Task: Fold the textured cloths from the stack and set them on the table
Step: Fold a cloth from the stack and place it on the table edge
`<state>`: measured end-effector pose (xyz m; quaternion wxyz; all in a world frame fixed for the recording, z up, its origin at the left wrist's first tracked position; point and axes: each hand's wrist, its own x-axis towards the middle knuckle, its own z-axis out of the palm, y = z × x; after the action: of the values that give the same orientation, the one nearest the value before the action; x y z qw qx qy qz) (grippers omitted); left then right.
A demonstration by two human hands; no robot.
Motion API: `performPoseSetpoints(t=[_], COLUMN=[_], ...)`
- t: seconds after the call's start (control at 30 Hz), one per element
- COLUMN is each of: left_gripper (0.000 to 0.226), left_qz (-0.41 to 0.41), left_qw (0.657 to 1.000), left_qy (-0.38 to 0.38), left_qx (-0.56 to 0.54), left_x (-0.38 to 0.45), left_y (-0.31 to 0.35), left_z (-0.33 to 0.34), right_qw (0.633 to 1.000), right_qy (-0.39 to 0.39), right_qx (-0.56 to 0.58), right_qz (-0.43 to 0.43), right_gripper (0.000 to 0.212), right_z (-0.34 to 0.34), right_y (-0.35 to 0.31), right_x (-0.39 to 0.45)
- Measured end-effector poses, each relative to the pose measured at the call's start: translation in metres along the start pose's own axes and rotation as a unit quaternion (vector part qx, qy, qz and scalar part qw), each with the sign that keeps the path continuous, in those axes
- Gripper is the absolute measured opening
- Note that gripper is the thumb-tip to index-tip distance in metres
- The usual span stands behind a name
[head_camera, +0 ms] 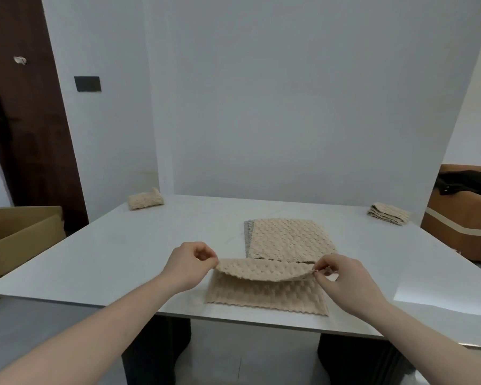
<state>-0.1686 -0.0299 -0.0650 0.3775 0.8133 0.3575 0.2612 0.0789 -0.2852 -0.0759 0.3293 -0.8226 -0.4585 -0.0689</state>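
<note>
A beige textured cloth (264, 293) lies near the front edge of the white table (122, 259), its far edge lifted off the surface. My left hand (189, 266) pinches the cloth's far left corner. My right hand (342, 276) pinches the far right corner. Just behind it lies the flat stack of textured cloths (286, 238), beige on top with a grey one showing at its left edge. A folded beige cloth (145, 200) sits at the far left corner of the table. Another folded pile (388, 213) sits at the far right corner.
An open cardboard box (20, 237) stands left of the table. A brown box with a dark garment (464, 187) on it stands to the right. A dark door (25, 107) is at the back left, and a white wall rises behind the table.
</note>
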Motion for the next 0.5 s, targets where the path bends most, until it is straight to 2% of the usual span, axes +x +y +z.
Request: performPoseSetpoints(t=[0.2,0.5], left_gripper=[0.006,0.006], left_qz=[-0.012,-0.026], left_qw=[0.994,0.981], left_qy=[-0.013,-0.04], left_qx=[0.108,0.191], left_x=[-0.021,-0.03], left_y=[-0.018,-0.027], left_z=[0.011,0.023], right_qw=[0.997,0.991], right_qy=[-0.053,-0.105], right_qx=[-0.05,-0.077], right_qz=[-0.005,0.013], right_gripper=[0.007,0.01], right_z=[0.012,0.022], right_y=[0.006,0.015], right_x=[-0.028,-0.038])
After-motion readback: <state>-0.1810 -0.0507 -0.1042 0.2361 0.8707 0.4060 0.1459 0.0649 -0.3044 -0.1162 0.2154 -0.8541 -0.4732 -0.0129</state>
